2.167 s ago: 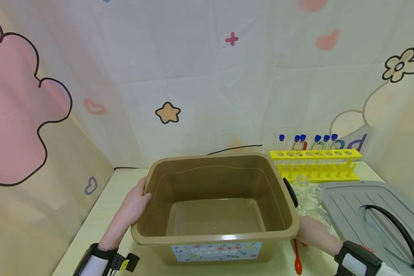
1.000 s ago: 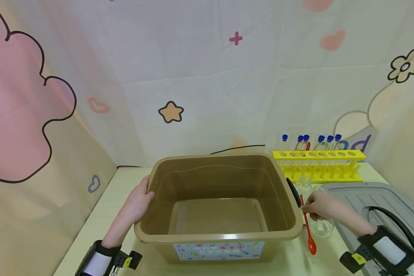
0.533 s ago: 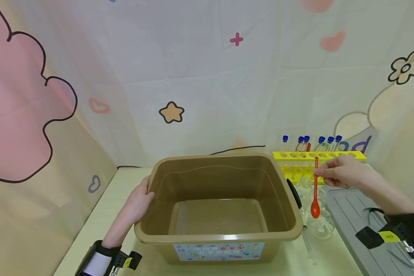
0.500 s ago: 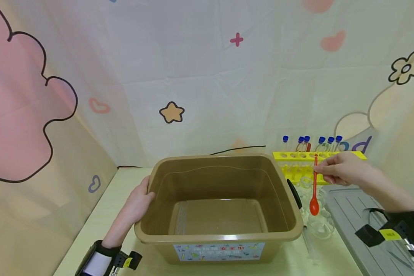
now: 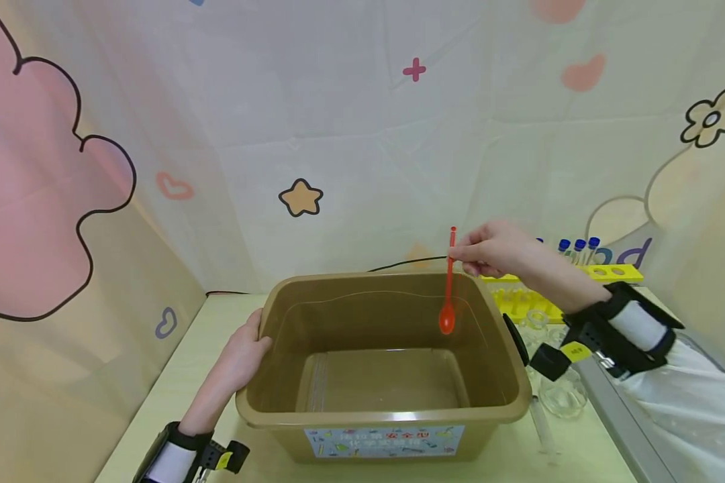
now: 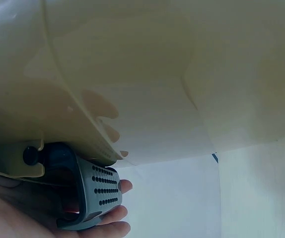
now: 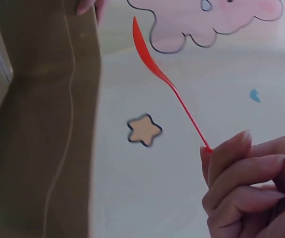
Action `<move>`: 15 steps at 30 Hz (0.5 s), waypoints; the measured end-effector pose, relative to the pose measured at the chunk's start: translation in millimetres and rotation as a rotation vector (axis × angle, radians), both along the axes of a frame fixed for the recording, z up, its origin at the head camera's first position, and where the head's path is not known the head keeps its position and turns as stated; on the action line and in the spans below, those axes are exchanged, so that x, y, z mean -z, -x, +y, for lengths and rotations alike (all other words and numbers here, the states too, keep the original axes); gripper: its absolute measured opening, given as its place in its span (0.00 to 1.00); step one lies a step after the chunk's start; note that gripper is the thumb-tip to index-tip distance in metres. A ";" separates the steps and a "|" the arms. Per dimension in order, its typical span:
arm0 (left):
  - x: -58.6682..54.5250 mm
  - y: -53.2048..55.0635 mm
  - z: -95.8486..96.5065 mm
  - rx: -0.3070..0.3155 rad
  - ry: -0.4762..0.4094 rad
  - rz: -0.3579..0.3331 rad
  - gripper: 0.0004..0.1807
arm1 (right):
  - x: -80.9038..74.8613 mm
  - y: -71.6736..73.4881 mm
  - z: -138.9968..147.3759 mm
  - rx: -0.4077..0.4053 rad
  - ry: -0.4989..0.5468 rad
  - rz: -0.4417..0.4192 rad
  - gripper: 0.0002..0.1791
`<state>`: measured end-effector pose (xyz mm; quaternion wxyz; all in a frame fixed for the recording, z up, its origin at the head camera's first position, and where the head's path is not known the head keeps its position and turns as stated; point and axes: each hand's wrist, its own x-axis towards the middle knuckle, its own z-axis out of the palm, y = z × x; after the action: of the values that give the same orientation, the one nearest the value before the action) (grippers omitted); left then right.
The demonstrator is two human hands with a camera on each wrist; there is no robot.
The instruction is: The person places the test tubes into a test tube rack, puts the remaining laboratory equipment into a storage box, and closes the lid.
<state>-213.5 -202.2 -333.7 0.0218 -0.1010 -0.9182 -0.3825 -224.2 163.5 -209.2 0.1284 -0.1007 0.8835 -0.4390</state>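
Observation:
A brown plastic tub (image 5: 387,419) with a printed label stands on the table, its open top upward. At its left rim my left hand (image 5: 242,352) holds on, thumb over the edge; the left wrist view shows the fingers by the grey-and-black side handle (image 6: 100,186). My right hand (image 5: 495,248) pinches the thin end of a small red spoon (image 5: 447,315) between thumb and fingertips. Bowl downward, the spoon hangs over the tub's back right part. In the right wrist view the spoon (image 7: 150,59) shows beside the tub wall (image 7: 38,124).
Behind my right arm is a yellow rack (image 5: 613,273) with blue-capped test tubes (image 5: 592,245). Clear glassware (image 5: 562,396) and a clear slender tube (image 5: 540,422) lie right of the tub. A grey lid (image 5: 622,409) is partly under my sleeve. Inside the tub, a clear strip (image 5: 317,389) lies at left.
My right hand has picked up the red spoon from beside the tub, lifted it, and carried it left over the tub. The left hand has stayed at the rim.

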 end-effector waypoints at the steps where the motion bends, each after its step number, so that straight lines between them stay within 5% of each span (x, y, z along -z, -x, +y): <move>1: -0.1 0.1 0.2 -0.001 0.003 0.005 0.28 | 1.9 4.4 -8.7 -0.015 -0.001 0.001 0.14; 15: 1.0 1.7 -1.1 0.005 -0.007 0.027 0.26 | 62.0 47.7 -110.8 -0.187 0.011 -0.133 0.13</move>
<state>-215.2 -203.4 -334.6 0.0334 -0.1083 -0.9162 -0.3844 -271.8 52.6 -271.2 0.2265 -0.1538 0.8574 -0.4357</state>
